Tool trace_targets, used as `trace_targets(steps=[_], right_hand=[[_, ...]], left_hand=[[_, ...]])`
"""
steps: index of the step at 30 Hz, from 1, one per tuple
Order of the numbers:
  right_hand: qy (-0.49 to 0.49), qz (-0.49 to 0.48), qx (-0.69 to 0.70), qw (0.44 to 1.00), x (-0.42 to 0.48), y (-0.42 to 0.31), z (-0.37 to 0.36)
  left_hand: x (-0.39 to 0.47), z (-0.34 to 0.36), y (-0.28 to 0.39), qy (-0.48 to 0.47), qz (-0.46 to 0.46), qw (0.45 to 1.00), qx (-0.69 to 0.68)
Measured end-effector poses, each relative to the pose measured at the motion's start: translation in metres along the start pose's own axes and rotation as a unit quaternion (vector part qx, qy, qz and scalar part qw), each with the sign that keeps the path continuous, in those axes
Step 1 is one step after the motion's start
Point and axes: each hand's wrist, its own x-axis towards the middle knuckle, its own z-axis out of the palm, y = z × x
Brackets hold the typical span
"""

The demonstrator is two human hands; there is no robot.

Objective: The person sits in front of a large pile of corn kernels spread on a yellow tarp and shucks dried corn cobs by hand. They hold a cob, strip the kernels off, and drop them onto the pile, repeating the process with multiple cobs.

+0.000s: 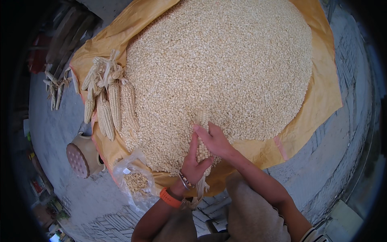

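Note:
My left hand (195, 165) is wrapped round the lower part of a dried corn cob (203, 148), whose husk hangs down below the wrist. My right hand (215, 137) grips the same cob higher up, with its thumb near the left hand's fingertips. The cob's tip points away from me over a large heap of loose pale corn kernels (223, 69). A yellow-orange woven plastic sheet (322, 87) lies under the heap. A bundle of dried corn cobs (108, 103) with husks tied together rests on the heap's left edge.
A clear plastic bag (137, 181) with darker bits stands at the sheet's lower left edge. Beside it a beige plastic stool (86, 155) lies on its side. More dried cobs or husks (56, 87) lie on the concrete floor (54, 127), near stacked wood (68, 36) at upper left.

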Motion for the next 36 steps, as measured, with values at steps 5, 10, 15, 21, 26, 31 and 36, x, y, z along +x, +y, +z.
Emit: trace_targets(steps=[5, 10, 15, 21, 26, 31, 36], right_hand=[[-0.063, 0.019, -0.047, 0.997, -0.002, 0.0, -0.01], [-0.011, 0.035, -0.01, 0.999, -0.001, -0.004, -0.01], [0.041, 0.082, 0.046, 0.995, 0.007, -0.013, 0.002], [0.03, 0.073, 0.1, 0.992, -0.001, -0.011, -0.001], [0.0, 0.076, 0.085, 0.993, -0.007, -0.019, -0.007], [-0.012, 0.097, 0.188, 0.977, -0.003, -0.011, -0.012], [-0.064, 0.173, 0.233, 0.955, 0.012, -0.02, -0.015]], left_hand=[[-0.003, -0.001, -0.008, -0.016, -0.003, 0.993, -0.118], [0.001, 0.002, -0.001, 0.02, 0.023, 0.994, 0.1], [-0.001, 0.004, -0.005, 0.017, 0.062, 0.987, 0.149], [-0.004, -0.002, -0.003, -0.044, 0.059, 0.997, -0.016], [-0.011, -0.001, -0.003, -0.055, -0.043, 0.975, -0.209], [-0.003, 0.006, -0.001, 0.001, 0.094, 0.992, 0.082], [-0.008, 0.005, -0.003, -0.023, 0.066, 0.99, 0.124]])
